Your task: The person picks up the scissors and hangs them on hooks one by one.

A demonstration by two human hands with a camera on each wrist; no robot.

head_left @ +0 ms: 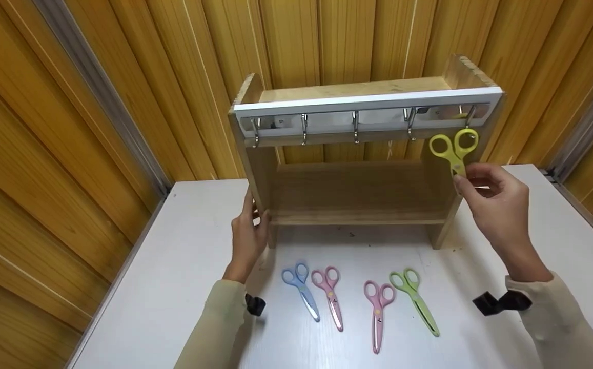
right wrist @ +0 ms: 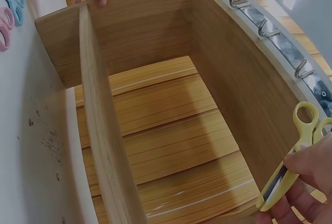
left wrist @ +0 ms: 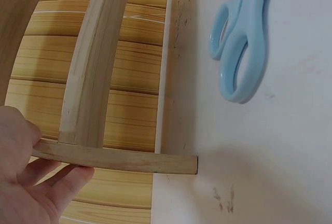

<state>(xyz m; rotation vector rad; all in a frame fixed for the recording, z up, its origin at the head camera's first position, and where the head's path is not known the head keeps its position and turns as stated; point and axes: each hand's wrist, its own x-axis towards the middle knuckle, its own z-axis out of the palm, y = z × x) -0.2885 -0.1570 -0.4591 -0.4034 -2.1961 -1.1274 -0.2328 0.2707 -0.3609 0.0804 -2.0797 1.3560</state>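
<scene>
While the left hand (head_left: pixel 247 237) reaches forward and grips the wooden shelf (head_left: pixel 352 197) by its left side, thumb and fingers on opposite faces, the right hand (head_left: pixel 502 205) is raised, wrist bent inward, pinching yellow scissors (head_left: pixel 457 166) by the blades. Their loops point up, just below the rightmost hook (head_left: pixel 469 118); contact is unclear. Blue (head_left: pixel 307 301), pink and green scissors (head_left: pixel 421 307) lie on the bench (head_left: pixel 183 266).
</scene>
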